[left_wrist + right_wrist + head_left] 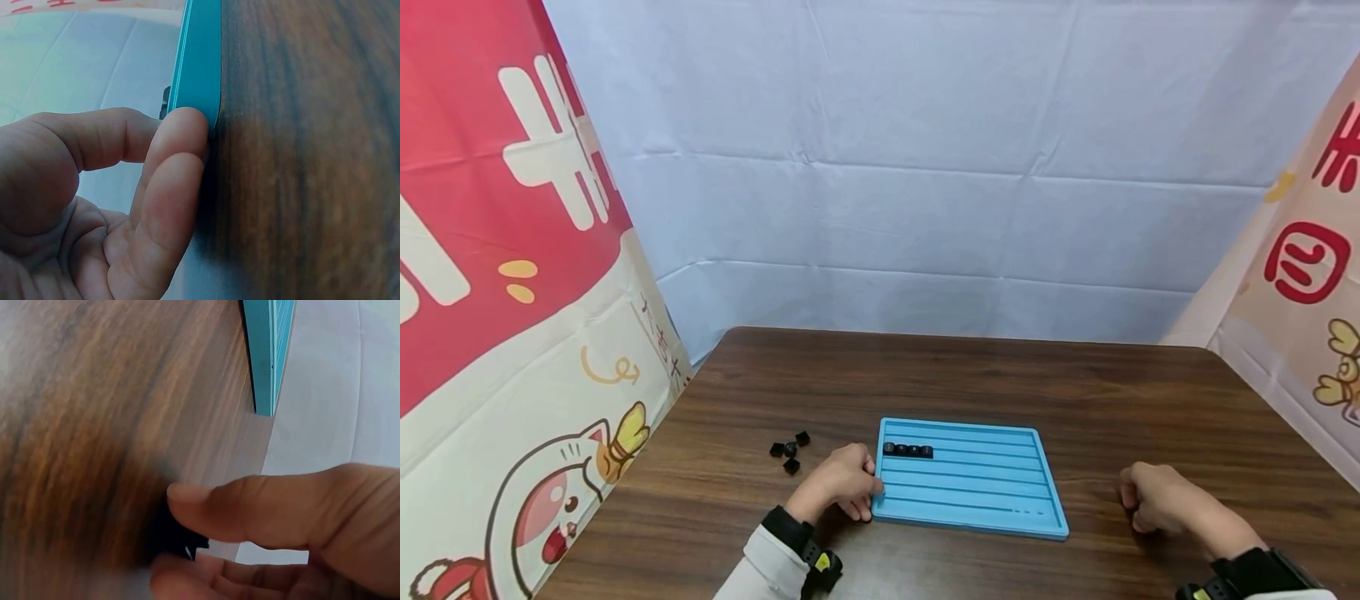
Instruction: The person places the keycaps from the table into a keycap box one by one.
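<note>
A light blue tray [970, 481] with long parallel grooves lies on the table. Several black keycaps [908, 451] sit in a row at the left end of an upper groove. My left hand [844, 482] grips the tray's left edge, its fingertips [182, 134] against the outer side wall. Away to the right of the tray, my right hand [1165, 498] is low over the table with curled fingers. In the right wrist view a small black keycap [199, 540] with a white mark shows between thumb and fingers, partly hidden by them and in dark shadow.
Several loose black keycaps [791, 449] lie on the brown wooden table [1000, 379], left of the tray and close to my left hand. A pale cloth [925, 208] hangs behind the table, with printed cloths [550, 350] at both sides.
</note>
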Demonstrator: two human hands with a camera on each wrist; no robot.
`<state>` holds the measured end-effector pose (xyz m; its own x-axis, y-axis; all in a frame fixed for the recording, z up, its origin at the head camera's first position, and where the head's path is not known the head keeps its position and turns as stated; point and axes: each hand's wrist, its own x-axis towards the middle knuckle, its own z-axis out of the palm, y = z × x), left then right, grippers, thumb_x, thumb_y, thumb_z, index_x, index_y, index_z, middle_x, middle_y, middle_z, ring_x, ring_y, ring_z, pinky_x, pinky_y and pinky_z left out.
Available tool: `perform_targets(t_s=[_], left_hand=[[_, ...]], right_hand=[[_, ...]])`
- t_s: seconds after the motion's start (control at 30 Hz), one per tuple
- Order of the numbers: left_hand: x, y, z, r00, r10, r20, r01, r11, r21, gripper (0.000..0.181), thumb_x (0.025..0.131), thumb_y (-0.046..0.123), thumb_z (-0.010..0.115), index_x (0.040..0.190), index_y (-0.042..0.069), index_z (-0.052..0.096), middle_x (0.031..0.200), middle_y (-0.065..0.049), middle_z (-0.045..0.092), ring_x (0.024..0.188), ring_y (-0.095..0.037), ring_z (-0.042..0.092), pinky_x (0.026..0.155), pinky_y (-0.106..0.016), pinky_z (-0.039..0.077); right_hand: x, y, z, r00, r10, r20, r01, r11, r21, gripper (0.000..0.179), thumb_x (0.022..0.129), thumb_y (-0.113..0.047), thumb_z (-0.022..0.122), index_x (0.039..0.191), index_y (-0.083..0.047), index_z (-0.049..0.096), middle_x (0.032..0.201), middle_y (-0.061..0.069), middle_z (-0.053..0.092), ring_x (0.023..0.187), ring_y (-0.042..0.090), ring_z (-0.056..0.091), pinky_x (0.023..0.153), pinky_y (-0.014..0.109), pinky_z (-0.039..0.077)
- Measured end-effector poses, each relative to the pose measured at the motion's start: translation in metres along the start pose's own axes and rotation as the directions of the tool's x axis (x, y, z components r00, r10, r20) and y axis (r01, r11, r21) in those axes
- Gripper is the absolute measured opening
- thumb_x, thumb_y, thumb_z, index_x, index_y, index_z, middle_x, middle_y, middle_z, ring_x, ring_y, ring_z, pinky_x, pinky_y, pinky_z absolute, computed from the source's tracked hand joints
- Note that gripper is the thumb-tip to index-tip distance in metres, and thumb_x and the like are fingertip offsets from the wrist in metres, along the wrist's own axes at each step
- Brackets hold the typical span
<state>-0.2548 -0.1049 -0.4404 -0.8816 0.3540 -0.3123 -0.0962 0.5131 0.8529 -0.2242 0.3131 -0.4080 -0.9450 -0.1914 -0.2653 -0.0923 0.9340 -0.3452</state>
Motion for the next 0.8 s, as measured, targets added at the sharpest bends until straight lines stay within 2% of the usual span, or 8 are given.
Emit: perform_targets(t_s=[0.2, 0.6, 0.8], left_hand=[[-0.0006, -0.0003, 0.0002, 1.000, 0.014, -0.004, -0.014, 1.000, 0.004, 0.017, 0.083, -0.002, 0.063, 0.082, 0.001, 0.046, 0.059, -0.018, 0.058, 0.043, -0.019, 0.058, 0.042, -0.033, 0.051], [-0.0020, 0.0009, 0.0002, 0.999, 0.041, -0.018, -0.041, 0.999, 0.016, 0.017, 0.084, -0.002, 0.062, 0.082, 0.001, 0.046, 0.058, -0.017, 0.057, 0.043, -0.019, 0.058, 0.043, -0.033, 0.051], [-0.0020, 0.0001, 0.0004, 0.999, 0.042, -0.019, -0.042, 0.999, 0.015, 0.016, 0.084, -0.002, 0.062, 0.082, 0.001, 0.046, 0.058, -0.017, 0.058, 0.043, -0.019, 0.058, 0.042, -0.033, 0.051]], right_hand=[[0.0000, -0.0003, 0.0035, 0.999, 0.032, 0.012, -0.033, 0.997, 0.068, 0.029, 0.061, 0.014, 0.066, 0.066, -0.008, 0.048, 0.066, 0.006, 0.044, 0.050, 0.016, 0.048, 0.041, 0.025, 0.039], [-0.0003, -0.0018, 0.0034, 1.000, 0.022, 0.010, -0.023, 0.997, 0.079, 0.027, 0.063, 0.013, 0.065, 0.066, -0.008, 0.047, 0.065, 0.005, 0.043, 0.051, 0.016, 0.048, 0.041, 0.026, 0.042], [0.0029, -0.0008, 0.0009, 0.996, 0.042, 0.078, -0.049, 0.994, 0.099, 0.025, 0.064, 0.014, 0.062, 0.069, -0.006, 0.048, 0.069, 0.007, 0.044, 0.054, 0.018, 0.048, 0.042, 0.026, 0.042]])
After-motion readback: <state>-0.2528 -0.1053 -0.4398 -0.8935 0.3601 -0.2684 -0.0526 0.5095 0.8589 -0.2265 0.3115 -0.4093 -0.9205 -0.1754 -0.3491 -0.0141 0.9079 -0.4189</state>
